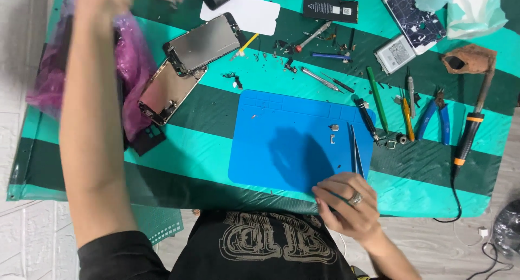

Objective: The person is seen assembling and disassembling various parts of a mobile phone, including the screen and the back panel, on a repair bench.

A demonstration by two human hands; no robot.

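One grip (346, 201) on blue mat (287, 144), tweezers (355, 152) beside

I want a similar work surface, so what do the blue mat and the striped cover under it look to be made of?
The blue mat looks like soft silicone or rubber: matte, rounded corners, moulded compartments along its top edge. The striped cover looks like thin plastic sheeting or coated fabric: glossy, creased and wrinkled at its edges. The right hand rests on the mat's near edge.

Reaching far forward with the left arm (92, 123), hand blurred; resting the right hand (346, 201) low, fingers curled.
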